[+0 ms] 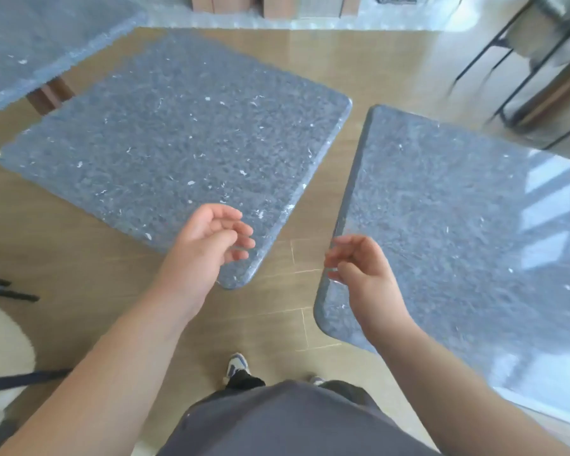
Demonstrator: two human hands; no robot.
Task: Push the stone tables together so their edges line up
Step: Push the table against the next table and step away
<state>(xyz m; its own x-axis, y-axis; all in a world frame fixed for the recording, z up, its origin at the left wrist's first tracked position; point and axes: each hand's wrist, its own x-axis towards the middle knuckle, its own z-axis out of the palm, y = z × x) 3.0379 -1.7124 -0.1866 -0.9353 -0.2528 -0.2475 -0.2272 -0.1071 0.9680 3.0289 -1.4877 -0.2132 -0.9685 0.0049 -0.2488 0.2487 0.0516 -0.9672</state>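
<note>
Two speckled grey stone tables on wood-look floor (79, 258), set apart, wedge of floor between, gap widening toward the viewer. Right stone table (458, 232) nearest; left stone table (178, 136) angled away. Third stone top (30, 37) far left, well apart. Left hand (208, 245) above left table's near corner, fingers loosely curled, holding nothing. Right hand (362, 268) over right table's inner edge, fingers relaxed; contact unclear.

The right table (458, 225) runs off the right edge; beyond it, a blurred chair (540, 60); another table (30, 37) is cut off far left.
</note>
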